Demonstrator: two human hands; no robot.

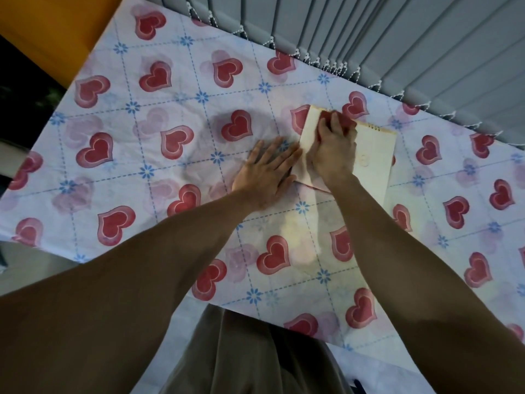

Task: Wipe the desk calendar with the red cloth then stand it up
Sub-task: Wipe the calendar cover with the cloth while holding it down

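Cream-coloured card desk calendar (369, 160) found lying flat on the bench (170, 81), right of centre and toward the far edge, near the grey vertical blinds (397, 38). Wire binding visible along its far edge. Bench covered by a white cloth printed with red hearts and blue dotted lines.

Right hand (335, 149) placed on the far-left part of the calendar, fingers (332, 120) curled and pressed down over a small red cloth (348, 120), of which only a strip showed past the knuckles. Blurred at that point, so extent of the cloth not determinable. Left hand (267, 172) laid flat on the bench just beside the calendar's left edge, fingers spread, tips touching or nearly touching that edge; nothing held.

Judged to be mid-wipe, with the standing-up step not yet begun.

Recommended for the step in hand: keep the left hand braced against the edge to stop sliding on the loose cover; carry strokes from the binding toward the near edge, covering the right half and near corners; use light, even pressure to avoid creasing the card or snagging the cloth in the wire loops.
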